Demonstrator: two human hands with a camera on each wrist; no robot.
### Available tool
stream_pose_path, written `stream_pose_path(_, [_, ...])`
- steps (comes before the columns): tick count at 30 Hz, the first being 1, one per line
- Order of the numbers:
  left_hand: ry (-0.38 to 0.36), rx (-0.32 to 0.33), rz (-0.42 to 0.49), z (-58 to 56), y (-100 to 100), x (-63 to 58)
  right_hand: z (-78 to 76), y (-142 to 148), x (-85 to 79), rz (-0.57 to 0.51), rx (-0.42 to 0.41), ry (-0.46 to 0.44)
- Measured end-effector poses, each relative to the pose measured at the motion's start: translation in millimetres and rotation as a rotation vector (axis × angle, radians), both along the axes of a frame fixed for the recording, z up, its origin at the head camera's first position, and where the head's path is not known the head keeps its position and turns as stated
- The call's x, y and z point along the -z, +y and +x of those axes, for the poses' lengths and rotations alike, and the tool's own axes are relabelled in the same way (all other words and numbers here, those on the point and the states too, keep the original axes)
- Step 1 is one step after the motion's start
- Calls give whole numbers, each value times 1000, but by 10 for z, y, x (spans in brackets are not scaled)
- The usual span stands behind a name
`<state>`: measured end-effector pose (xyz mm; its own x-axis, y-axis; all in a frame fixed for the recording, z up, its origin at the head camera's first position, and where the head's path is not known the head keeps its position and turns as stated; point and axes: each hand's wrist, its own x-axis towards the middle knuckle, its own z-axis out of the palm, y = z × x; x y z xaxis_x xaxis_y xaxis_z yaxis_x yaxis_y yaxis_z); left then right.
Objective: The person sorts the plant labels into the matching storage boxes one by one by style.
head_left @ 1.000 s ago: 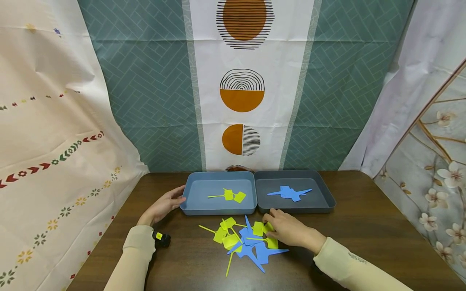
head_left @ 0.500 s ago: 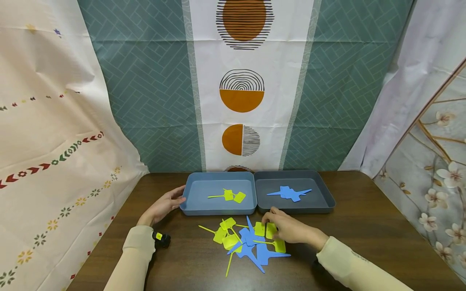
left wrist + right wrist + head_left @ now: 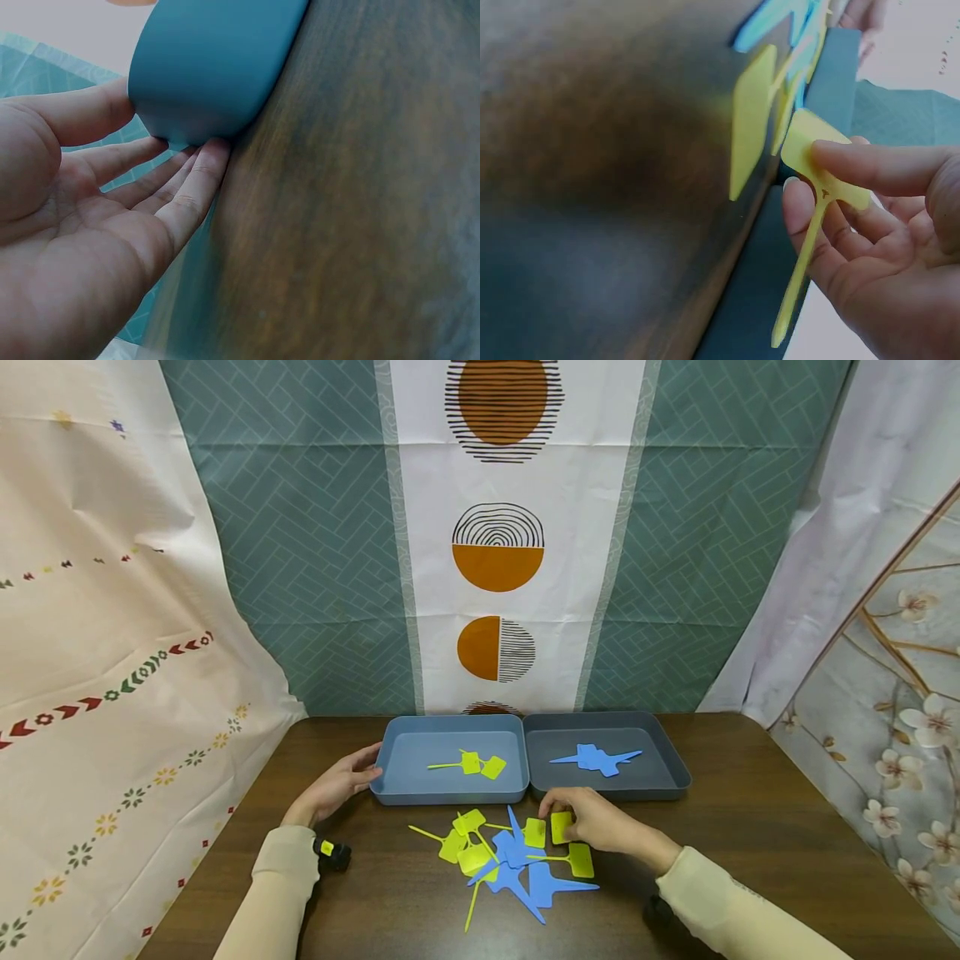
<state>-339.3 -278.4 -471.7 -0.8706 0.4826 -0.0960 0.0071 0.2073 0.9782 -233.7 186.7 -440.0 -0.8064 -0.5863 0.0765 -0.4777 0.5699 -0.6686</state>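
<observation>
My right hand (image 3: 596, 820) pinches a yellow plant label (image 3: 821, 169) by its square head between thumb and fingers, the thin stem pointing away from the palm. In the head view this label (image 3: 561, 827) is just right of a heap of yellow and blue plant labels. Among the heap, a yellow label (image 3: 581, 861) and a blue label (image 3: 547, 883) lie closest to the hand. My left hand (image 3: 341, 783) touches the left end of the blue-grey tray (image 3: 450, 797); its fingers (image 3: 199, 180) are fairly straight against the wall.
Inside the blue-grey tray are yellow labels (image 3: 480, 763). A dark grey tray (image 3: 667, 781) stands beside it on the right, with blue labels (image 3: 597, 758) in it. All of this is on a brown wooden table (image 3: 375, 902), with a patterned curtain (image 3: 330, 610) behind.
My right hand has drawn a little to the right with the yellow label, away from the heap. Another yellow label beside it has slid right too. The left hand stays put.
</observation>
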Motion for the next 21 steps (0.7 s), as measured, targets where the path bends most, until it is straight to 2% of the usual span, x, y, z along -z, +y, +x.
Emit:
stream_pose_path(3, [4, 6, -7, -4, 0, 4, -21, 11, -51, -31, 18, -60])
stream_pose_path(7, [3, 3, -2, -6, -10, 15, -37, 3, -116, -51, 25, -71])
stream_pose_path(21, [0, -4, 5, 0, -10, 7, -64, -32, -200, -57, 38, -26])
